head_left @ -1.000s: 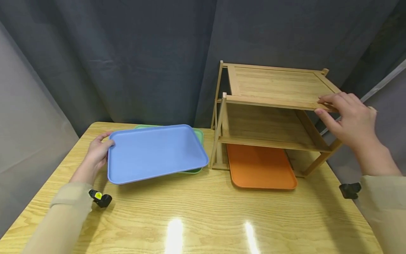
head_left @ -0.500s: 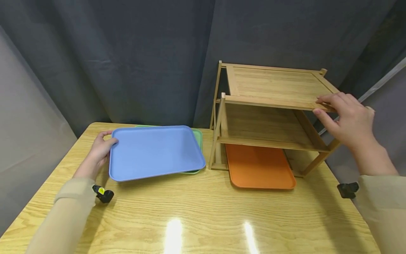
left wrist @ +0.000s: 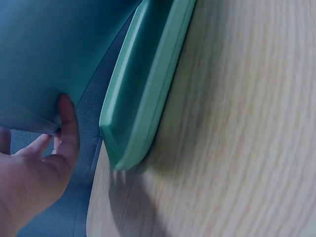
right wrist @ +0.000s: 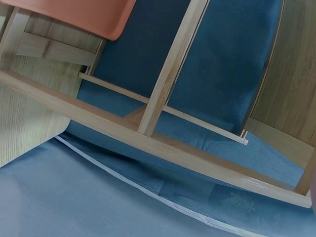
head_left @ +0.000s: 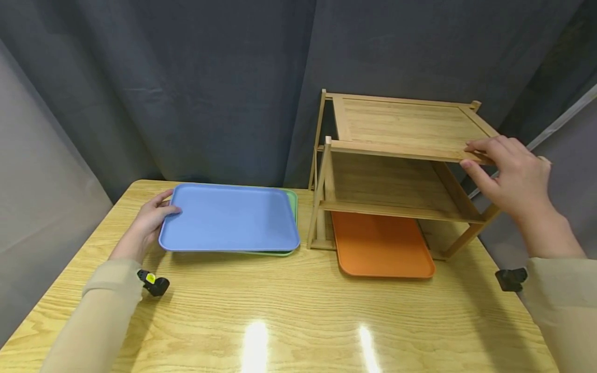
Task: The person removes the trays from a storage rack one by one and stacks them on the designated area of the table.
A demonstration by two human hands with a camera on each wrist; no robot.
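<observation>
Left of the rack (head_left: pixel 396 171), the left hand (head_left: pixel 146 225) grasps the blue tray (head_left: pixel 228 217) above the green tray (head_left: pixel 291 199), while right-hand fingers (head_left: pixel 485 147) pinch the rack's top corner.

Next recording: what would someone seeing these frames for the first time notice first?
Likely the blue tray, which the left hand holds by its left edge, lying over a green tray on the table. To its right stands a wooden rack, whose top shelf's front right corner the right hand grips. An orange tray lies under its lowest shelf, partly sticking out.
</observation>
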